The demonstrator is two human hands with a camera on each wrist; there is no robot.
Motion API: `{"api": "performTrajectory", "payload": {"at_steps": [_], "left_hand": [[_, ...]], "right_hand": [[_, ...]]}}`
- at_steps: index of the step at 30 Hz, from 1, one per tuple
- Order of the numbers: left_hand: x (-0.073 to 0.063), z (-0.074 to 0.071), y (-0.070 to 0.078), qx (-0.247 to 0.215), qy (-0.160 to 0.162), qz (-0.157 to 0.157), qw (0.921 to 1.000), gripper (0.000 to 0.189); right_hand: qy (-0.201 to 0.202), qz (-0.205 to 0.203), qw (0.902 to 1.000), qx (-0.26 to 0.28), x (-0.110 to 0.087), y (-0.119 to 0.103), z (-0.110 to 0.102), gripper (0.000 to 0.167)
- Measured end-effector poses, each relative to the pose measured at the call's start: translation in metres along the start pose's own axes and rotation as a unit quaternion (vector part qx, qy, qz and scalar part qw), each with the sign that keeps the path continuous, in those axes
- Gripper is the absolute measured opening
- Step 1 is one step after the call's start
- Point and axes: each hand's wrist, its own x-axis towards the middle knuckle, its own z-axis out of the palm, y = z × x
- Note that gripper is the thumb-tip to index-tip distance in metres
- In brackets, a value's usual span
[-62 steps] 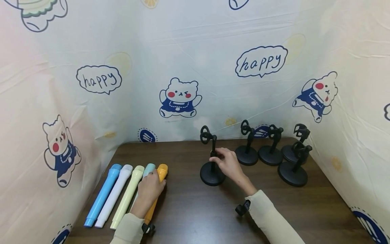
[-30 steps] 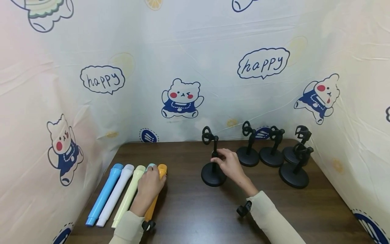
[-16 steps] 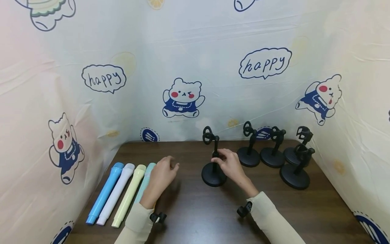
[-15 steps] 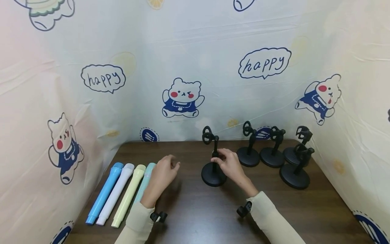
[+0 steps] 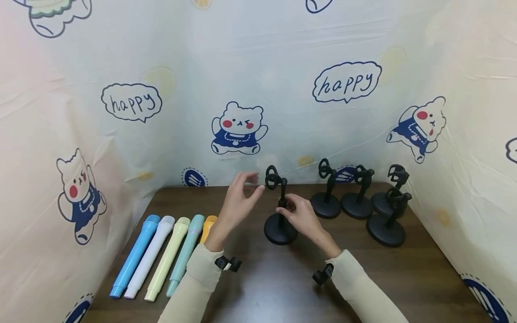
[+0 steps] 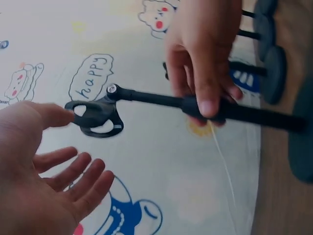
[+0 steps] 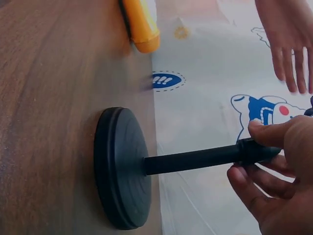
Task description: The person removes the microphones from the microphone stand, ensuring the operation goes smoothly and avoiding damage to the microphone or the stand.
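A black desktop microphone stand (image 5: 280, 230) stands upright on the table, its round base flat on the wood. My right hand (image 5: 304, 218) pinches the collar of its pole between thumb and fingers, seen closely in the right wrist view. Beside the stand's clip (image 6: 100, 119), my left hand (image 5: 237, 202) is raised with fingers spread and nothing in its grasp. The thumb tip overlaps the clip in the left wrist view; whether they touch I cannot tell. An orange microphone-shaped stick (image 5: 208, 224) lies partly hidden behind the left forearm.
Blue (image 5: 135, 255), whitish (image 5: 150, 255), pale yellow (image 5: 167, 258) and teal (image 5: 186, 253) sticks of like shape lie side by side at the left. Several more black stands (image 5: 357, 205) cluster at the back right. A patterned cloth (image 5: 242, 67) surrounds the brown table (image 5: 258, 287).
My left hand has left the orange and teal sticks and risen rightward to the stand's clip, opening its fingers. My right hand has kept its hold on the pole.
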Motion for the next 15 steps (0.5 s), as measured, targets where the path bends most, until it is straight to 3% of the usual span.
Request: {"api": "performTrajectory", "payload": {"at_steps": [7,15], "left_hand": [[0.021,0.014,0.001,-0.108,-0.041,0.003,0.9933,0.061],[0.029,0.024,0.000,-0.126,-0.047,-0.007,0.9909,0.055]], "right_hand": [[0.017,0.017,0.9997,0.007,0.004,-0.004,-0.003,0.039],[0.033,-0.002,0.9993,-0.016,0.004,-0.003,0.003,0.030]]}}
